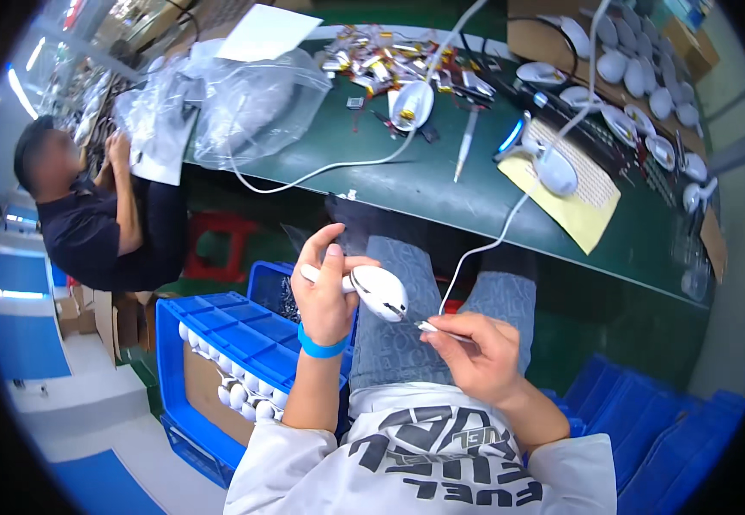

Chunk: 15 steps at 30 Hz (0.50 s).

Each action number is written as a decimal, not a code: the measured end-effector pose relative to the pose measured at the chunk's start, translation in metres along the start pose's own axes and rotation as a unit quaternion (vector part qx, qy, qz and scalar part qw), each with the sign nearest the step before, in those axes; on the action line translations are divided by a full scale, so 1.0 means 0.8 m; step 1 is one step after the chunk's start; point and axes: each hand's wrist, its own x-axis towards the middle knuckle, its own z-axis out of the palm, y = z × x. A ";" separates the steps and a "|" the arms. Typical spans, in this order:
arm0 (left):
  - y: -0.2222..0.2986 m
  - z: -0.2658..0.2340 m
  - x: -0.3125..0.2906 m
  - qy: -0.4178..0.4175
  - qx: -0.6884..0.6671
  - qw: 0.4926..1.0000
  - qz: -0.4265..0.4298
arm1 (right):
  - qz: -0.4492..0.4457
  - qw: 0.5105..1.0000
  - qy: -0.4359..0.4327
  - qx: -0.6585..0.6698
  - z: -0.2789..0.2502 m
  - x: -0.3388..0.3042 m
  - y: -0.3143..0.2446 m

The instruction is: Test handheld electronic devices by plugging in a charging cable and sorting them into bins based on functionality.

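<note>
My left hand (325,296), a blue band at its wrist, is closed round the narrow handle of a white handheld device (381,292) above my lap. The device's rounded oval head points right, with a dark seam along its side. Close to its lower right end, my right hand (484,354) pinches the small plug (427,326) of a white cable (469,256). A small gap seems to lie between plug and device. From the plug the cable runs up onto the green table (355,142).
On the table lie a heap of small wired parts (381,62), an opened white shell (412,105), a clear plastic bag (261,112) and yellow paper (591,236). Several white shells (639,77) stand far right. A blue crate (227,313) holds white pieces. Left, a person (102,206) works.
</note>
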 end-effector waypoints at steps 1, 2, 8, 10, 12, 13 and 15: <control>-0.001 0.004 -0.001 -0.008 0.012 1.000 0.000 | -0.017 1.000 0.019 -0.018 -0.002 0.004 -0.004; -0.002 0.008 -0.003 -0.014 0.013 1.000 -0.009 | -0.009 0.999 0.026 -0.022 -0.005 0.004 -0.007; -0.009 0.021 -0.012 -0.017 0.038 0.999 0.034 | -0.018 0.996 0.034 -0.083 -0.014 -0.002 -0.012; 0.004 0.022 -0.018 -0.020 0.023 0.999 0.025 | 0.019 0.995 0.057 -0.081 -0.016 -0.006 -0.014; 0.011 0.019 -0.020 -0.063 0.012 0.997 -0.053 | 0.034 0.996 0.056 -0.056 -0.014 -0.012 -0.005; 0.010 0.017 -0.020 -0.083 -0.018 0.994 -0.074 | 0.045 0.997 0.051 -0.028 -0.013 -0.013 -0.002; 0.002 0.013 -0.022 -0.134 -0.056 0.987 -0.066 | 0.064 0.997 0.028 0.025 -0.014 -0.016 0.000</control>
